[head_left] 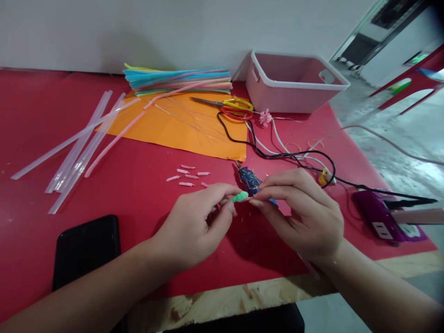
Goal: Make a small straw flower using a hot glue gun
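Between the thumb and fingers of my left hand (194, 224) is a small green fuzzy piece, like a coiled pipe cleaner (240, 197). My right hand (307, 217) pinches a short pink strip (250, 199) against the green piece's right end. The two hands almost meet above the red tabletop. Behind my right fingers lies a dark blue hot glue gun (247, 177), nozzle pointing away, its handle partly hidden by that hand. Several short pink pieces (186, 184) lie beyond my left hand.
Scissors (239, 111), clear strands and a bundle of pipe cleaners (176, 83) are on or beside an orange sheet (166, 134). Glue sticks (83, 143) and a black phone (86, 249) lie left. A pink bin (280, 97), tangled cords (263, 150) and a purple object (374, 217) are right.
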Demonstrator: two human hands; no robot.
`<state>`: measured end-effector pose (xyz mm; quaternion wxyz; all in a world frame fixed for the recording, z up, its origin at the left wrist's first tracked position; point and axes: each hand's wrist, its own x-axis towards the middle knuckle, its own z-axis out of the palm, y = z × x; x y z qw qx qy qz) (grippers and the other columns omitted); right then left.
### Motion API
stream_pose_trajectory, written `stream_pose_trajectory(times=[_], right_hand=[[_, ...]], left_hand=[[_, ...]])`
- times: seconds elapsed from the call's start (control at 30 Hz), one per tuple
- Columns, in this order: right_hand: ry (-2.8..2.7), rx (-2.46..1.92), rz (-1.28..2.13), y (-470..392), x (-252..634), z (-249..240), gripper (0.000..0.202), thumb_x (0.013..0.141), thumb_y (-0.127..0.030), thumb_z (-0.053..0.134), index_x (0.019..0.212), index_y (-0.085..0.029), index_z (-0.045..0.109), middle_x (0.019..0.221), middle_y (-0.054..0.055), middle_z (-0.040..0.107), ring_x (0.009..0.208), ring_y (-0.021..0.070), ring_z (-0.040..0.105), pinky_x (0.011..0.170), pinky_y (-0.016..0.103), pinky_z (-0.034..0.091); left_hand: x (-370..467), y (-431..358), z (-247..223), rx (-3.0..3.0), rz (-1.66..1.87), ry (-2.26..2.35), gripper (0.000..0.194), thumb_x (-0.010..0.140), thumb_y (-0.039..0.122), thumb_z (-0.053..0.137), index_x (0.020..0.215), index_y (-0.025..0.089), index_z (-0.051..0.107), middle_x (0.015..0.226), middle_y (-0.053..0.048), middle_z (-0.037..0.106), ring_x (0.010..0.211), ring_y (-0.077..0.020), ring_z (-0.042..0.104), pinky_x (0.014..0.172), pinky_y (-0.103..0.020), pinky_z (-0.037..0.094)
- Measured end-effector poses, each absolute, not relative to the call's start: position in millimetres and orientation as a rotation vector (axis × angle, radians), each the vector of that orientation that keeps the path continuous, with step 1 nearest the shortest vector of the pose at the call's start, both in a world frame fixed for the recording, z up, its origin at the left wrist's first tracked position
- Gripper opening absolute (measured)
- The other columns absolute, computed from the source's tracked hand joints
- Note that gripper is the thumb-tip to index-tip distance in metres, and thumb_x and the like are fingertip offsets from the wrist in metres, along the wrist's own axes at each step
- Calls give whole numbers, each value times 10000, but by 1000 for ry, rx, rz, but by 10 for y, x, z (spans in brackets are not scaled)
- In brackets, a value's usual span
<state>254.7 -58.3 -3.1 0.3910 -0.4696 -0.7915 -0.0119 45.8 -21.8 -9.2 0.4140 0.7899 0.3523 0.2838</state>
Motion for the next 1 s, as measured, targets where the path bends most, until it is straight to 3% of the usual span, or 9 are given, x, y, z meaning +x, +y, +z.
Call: stream_pose_trajectory(times=[0.1,0.27,0.57,0.77,1.0], right_hand=[[-2016,-1196,-30,-590,2542,-34,84,867,-119,711,901,-190,682,875,57,704,805,175,662,748,337,549],[-2017,-1199,-22,-602,2530,-22,65,868,-140,714,899,-192,690,871,59,709,799,180,669,740,335,550],[-2013,-1163,-2,-633,2490,-1,65,863,-153,729,891,-197,690,856,51,711,775,166,660,720,322,552],[-2032,-1165,34,-652,2503,10,81,864,-116,726,927,-158,698,895,75,704,819,166,655,759,313,544],[-2047,-1159,18,-648,2527,-3,159,895,-65,644,991,-187,678,960,70,699,880,183,654,808,334,537]], left_hand=[[460,-216,-76,2040,741,896,191,973,183,512,1119,200,633,994,-7,753,813,-112,703,734,-206,507],[465,-246,-61,2134,727,938,167,942,220,576,1100,218,630,685,52,634,529,-96,552,580,-222,448],[463,-265,-56,2232,778,1023,146,934,290,605,1017,211,696,507,78,512,422,-98,461,530,-223,420],[466,-239,-35,2209,845,1001,134,892,225,655,991,182,734,610,48,636,436,-72,467,490,-198,387],[460,-237,-10,2171,879,965,119,867,187,690,953,152,764,602,37,646,460,-68,494,477,-178,384]])
